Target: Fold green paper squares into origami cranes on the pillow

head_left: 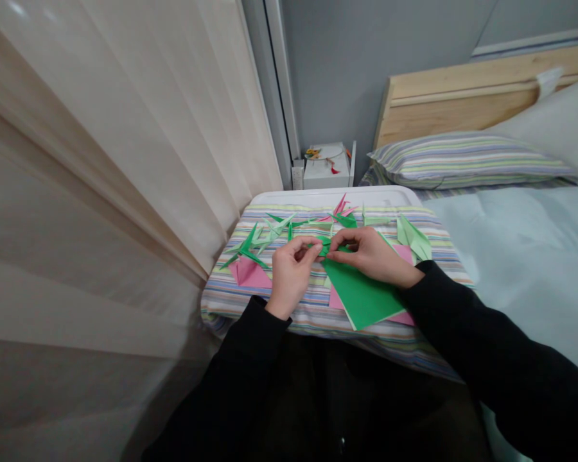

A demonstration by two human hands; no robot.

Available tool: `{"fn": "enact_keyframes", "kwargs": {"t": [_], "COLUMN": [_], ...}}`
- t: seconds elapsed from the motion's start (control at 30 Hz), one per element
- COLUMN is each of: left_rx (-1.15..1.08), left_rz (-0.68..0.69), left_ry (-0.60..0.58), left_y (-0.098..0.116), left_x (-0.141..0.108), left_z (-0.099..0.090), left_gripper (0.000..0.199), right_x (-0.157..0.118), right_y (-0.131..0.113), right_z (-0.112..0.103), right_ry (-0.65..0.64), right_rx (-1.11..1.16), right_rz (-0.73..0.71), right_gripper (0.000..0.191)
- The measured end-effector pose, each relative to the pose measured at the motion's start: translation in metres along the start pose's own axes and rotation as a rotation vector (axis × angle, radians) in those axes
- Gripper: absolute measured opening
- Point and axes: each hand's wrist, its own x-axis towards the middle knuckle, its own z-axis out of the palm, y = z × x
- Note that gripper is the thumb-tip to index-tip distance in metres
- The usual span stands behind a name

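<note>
Between my two hands is a small folded piece of green origami paper (324, 245), partly hidden by the fingers. My left hand (291, 269) pinches its left side with thumb and index finger. On its right side, the fingertips of my right hand (368, 255) are closed on it too. Under my right hand lies a stack of green square paper (363, 295), with pink sheets (336, 299) showing beneath it. Folded green paper cranes (245, 249) and pale green ones (275, 230) lie to the left, near a pink folded piece (250, 273).
A striped cloth (289, 311) covers the small table, whose white edge (337, 196) shows at the back. Further right sits a pale green folded piece (414, 237). A beige curtain (125, 160) hangs close on the left; a bed with a striped pillow (472, 160) stands right.
</note>
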Motion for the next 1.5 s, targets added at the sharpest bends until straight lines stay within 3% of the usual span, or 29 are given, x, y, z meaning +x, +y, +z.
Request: {"fn": "enact_keyframes", "kwargs": {"t": [0.47, 0.6, 0.8, 0.87, 1.1, 1.27, 1.5], "left_rx": [-0.002, -0.015, -0.105, -0.132, -0.237, -0.277, -0.291], "left_rz": [-0.044, -0.045, -0.032, -0.05, -0.106, -0.123, -0.096], "left_ry": [-0.022, -0.036, 0.025, 0.025, 0.0, -0.039, -0.02], "left_y": [0.0001, 0.002, 0.0039, 0.0031, 0.0022, 0.0014, 0.0027], "left_x": [-0.0009, -0.0021, -0.0027, -0.0015, 0.0017, 0.0043, 0.0043], "left_z": [-0.0006, -0.0007, -0.0003, -0.0011, -0.0042, -0.0029, -0.0011], "left_gripper": [0.018, 0.02, 0.058, 0.062, 0.054, 0.031, 0.023], "right_x": [-0.0012, -0.0015, -0.001, -0.0005, 0.0006, -0.0012, -0.0017], "right_y": [0.0035, 0.0061, 0.0037, 0.0014, 0.0008, 0.0016, -0.0002], "right_z": [0.0022, 0.0034, 0.003, 0.003, 0.0047, 0.0043, 0.0037], "right_ry": [0.023, 0.043, -0.032, -0.022, -0.007, 0.061, 0.094], "right_rx": [0.079, 0.217, 0.43, 0.463, 0.486, 0.364, 0.248], "right_rz": [-0.012, 0.014, 0.142, 0.163, 0.151, 0.049, -0.012], "right_gripper": [0.013, 0.031, 0.041, 0.042, 0.042, 0.036, 0.032]}}
